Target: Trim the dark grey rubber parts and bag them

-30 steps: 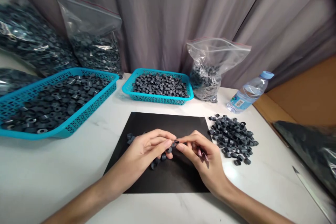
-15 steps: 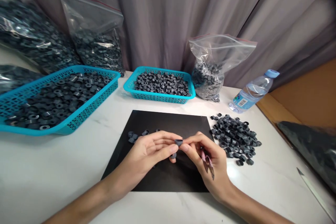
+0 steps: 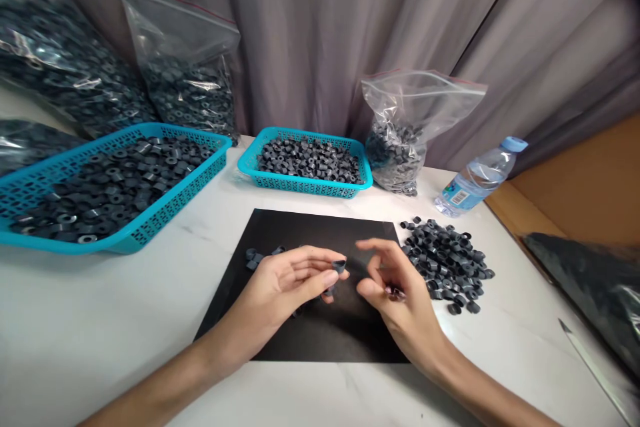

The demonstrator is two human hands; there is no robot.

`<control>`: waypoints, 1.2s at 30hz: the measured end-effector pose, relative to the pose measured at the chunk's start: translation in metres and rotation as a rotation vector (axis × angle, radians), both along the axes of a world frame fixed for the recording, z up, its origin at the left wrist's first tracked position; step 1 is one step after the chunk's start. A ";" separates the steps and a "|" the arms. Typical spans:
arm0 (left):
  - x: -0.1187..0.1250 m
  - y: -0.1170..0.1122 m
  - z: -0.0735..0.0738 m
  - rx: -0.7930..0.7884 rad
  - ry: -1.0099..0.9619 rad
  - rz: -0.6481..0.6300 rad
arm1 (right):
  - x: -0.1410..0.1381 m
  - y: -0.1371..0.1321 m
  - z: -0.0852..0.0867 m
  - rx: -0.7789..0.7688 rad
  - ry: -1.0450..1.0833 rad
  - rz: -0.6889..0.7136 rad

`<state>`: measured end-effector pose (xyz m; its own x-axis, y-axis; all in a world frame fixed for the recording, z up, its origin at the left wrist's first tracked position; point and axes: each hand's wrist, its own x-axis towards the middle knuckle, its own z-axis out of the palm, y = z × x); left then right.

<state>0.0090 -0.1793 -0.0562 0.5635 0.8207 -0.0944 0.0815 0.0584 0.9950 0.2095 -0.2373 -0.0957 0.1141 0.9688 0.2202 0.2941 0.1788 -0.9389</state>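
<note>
My left hand (image 3: 287, 283) pinches a small dark grey rubber ring (image 3: 339, 267) between thumb and fingertips, its open side facing up. Another grey piece (image 3: 329, 291) shows just under the thumb, by the lower fingers. A little to the right, my right hand (image 3: 395, 287) has its thumb and index finger apart, clear of the ring. Its curled fingers keep a small pink-and-metal pointed tool (image 3: 395, 292) in the palm, mostly hidden. Both hands are over a black mat (image 3: 320, 230), where a few grey pieces (image 3: 254, 258) lie partly behind my left hand.
A pile of loose grey rings (image 3: 447, 263) lies right of the mat. Two blue baskets, one left (image 3: 135, 240) and one behind (image 3: 305, 183), hold many more. Filled clear bags (image 3: 400, 153) stand at the back. A water bottle (image 3: 480, 177) and a thin pointed strip (image 3: 590, 363) are at the right.
My right thumb and index finger have come off the ring and moved slightly right, opening apart. The pink tool has turned deeper into the palm. My left hand still holds the ring.
</note>
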 end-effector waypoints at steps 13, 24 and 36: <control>-0.003 -0.003 -0.013 0.300 0.199 0.027 | 0.028 -0.007 -0.003 0.072 -0.324 0.165; -0.001 -0.007 -0.007 0.563 0.239 0.011 | 0.033 -0.013 -0.003 0.302 -0.443 0.163; -0.006 -0.009 -0.009 0.773 0.205 -0.032 | 0.040 -0.012 0.003 0.495 -0.631 0.158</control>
<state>0.0031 -0.1885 -0.0648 0.6206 0.6800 0.3905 0.2569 -0.6468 0.7181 0.2497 -0.2491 -0.0924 -0.3041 0.7366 0.6041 0.6775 0.6131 -0.4064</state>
